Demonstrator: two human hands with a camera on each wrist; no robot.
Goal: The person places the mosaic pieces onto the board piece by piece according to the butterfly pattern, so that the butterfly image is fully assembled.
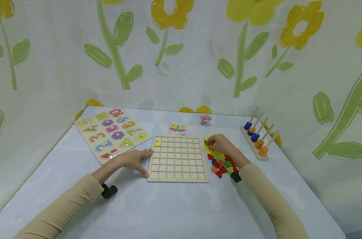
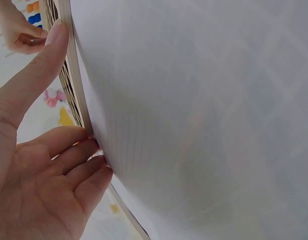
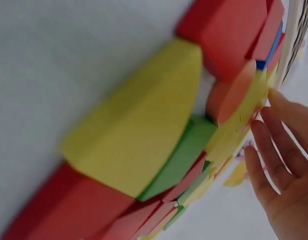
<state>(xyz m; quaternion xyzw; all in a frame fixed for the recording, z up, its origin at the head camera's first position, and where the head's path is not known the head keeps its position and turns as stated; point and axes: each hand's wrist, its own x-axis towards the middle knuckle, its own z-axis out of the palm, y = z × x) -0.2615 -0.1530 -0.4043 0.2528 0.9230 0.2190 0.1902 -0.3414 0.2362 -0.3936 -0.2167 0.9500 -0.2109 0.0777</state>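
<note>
Board (image 1: 178,162): I judge light, stiff, best edge-held. Left hand (image 1: 135,160) splayed against it; right hand (image 1: 222,145) at pieces (image 1: 222,170), grip unclear.

One grid board (image 1: 178,155), one number board (image 1: 108,136), one card (image 1: 177,128), one figurine (image 1: 205,119), five pegs (image 1: 262,126). The loose pieces (image 1: 218,155) overlap too much to count.

Table (image 1: 169,212): grid board (image 1: 178,161), number board (image 1: 108,136), pieces (image 1: 218,155), peg rack (image 1: 249,141), card (image 1: 177,127), apparently figurine (image 1: 205,119)

Head view: from above, facing forward-down over table (image 1: 175,205); wrist views: close, low, tilted; all share board (image 1: 178,180).
</note>
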